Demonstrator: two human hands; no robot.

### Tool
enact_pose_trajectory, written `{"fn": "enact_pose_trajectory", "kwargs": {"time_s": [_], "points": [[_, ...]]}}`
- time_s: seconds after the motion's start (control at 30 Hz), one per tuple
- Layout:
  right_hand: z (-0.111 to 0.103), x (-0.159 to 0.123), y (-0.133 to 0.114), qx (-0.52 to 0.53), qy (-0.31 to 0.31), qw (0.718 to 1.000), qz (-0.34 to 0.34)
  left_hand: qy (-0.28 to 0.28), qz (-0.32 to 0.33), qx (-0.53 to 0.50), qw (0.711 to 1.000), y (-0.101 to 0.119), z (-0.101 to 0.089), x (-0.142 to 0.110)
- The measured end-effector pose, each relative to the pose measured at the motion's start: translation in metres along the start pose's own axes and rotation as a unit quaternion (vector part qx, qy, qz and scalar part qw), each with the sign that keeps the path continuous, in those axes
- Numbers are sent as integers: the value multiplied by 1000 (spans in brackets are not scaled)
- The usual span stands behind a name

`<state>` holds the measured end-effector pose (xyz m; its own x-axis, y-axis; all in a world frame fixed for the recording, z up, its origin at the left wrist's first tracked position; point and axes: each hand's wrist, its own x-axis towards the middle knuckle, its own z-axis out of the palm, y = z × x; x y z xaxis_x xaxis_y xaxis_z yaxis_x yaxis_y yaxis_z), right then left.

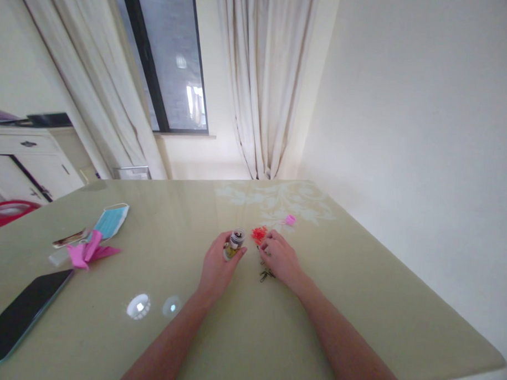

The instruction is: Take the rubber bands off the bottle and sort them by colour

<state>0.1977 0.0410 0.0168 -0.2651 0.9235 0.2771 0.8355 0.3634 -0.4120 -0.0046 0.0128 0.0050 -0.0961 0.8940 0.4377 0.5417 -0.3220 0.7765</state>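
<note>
My left hand (217, 266) is wrapped round a small clear jar (234, 245), held upright with a slight tilt. The jar's mouth is uncovered, and small dark and yellowish pieces show inside. To its right, my right hand (281, 256) is over the table with thumb and fingers pinched together. A small dark bit, apparently a black paper clip (258, 247), shows at those fingertips. Several more black paper clips (265, 276) lie under and in front of that hand, partly hidden by it. Just past the fingertips is a heap of small red pieces (259, 233).
A pink cap (290, 219) lies beyond the right hand on the glossy table (357, 321). At left are a blue face mask (111, 223), a pink folded piece (87, 252) and a dark tablet (24, 315). A wall borders the table's right side.
</note>
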Motion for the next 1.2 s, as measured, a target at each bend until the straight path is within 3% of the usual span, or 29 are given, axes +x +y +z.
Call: {"fn": "enact_pose_trajectory", "kwargs": {"time_s": [0.1,0.23,0.3,0.4,0.67,0.83,0.93,1.1,1.2], "points": [[-17,-1,18,93,-1,995,-27,36,-35,-41,998,-4,-8,8],[-29,-5,33,158,-96,981,-52,55,-75,-69,993,-7,-13,14],[-28,-8,34,173,-104,978,-48,53,-71,-68,994,-7,-12,13],[-25,-11,29,166,-103,978,-70,48,-55,-59,996,-4,-11,11],[-18,-10,14,90,-173,975,-103,28,-39,-29,998,-8,-7,8],[-11,-11,9,94,-132,981,-104,24,50,80,995,-12,-8,5],[-16,-10,11,169,-77,979,-81,11,105,192,976,-10,-12,2],[-23,-4,8,372,4,928,-25,-26,132,253,958,-4,-9,-3],[-19,-3,1,419,36,907,-21,-52,142,227,962,-2,-2,-7]]}}
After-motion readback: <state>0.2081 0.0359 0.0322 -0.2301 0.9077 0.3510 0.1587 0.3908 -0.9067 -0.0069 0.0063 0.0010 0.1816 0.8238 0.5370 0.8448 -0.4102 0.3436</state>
